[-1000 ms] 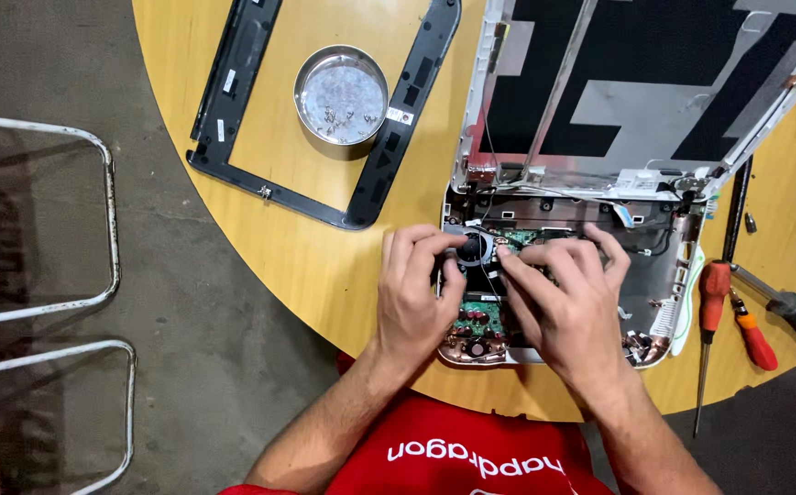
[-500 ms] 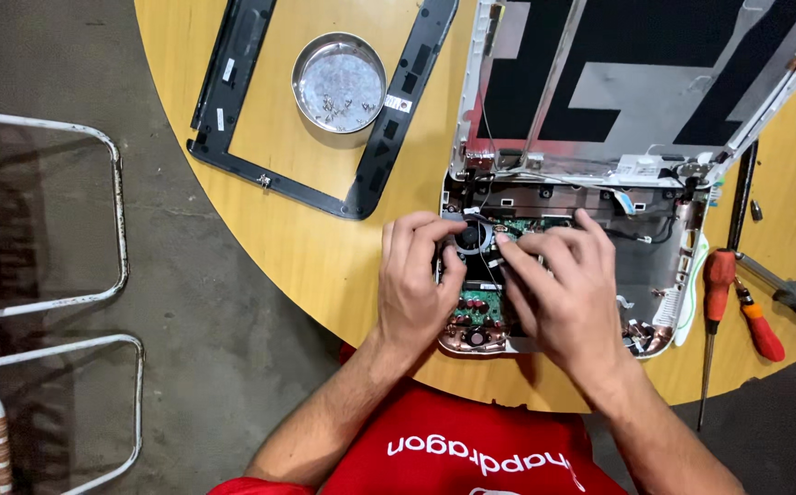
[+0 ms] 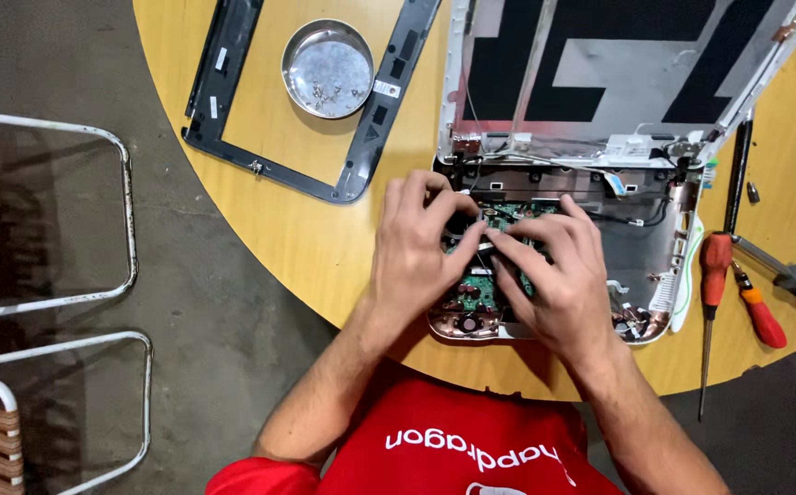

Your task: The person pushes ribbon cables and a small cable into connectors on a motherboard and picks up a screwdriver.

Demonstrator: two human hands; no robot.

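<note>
Pinching at the green circuit board (image 3: 478, 291) inside the opened laptop (image 3: 641, 266), left hand (image 3: 413, 252) and right hand (image 3: 558, 275) have their fingertips together; what they grip, can't tell.

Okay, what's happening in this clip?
A person in a red shirt works with both bare hands inside an opened laptop base on a round wooden table. The left hand and right hand press fingertips together over the green circuit board. The black screen bezel lies detached to one side, around a metal dish of small screws. Red-handled screwdrivers rest on the other side of the laptop.
</note>
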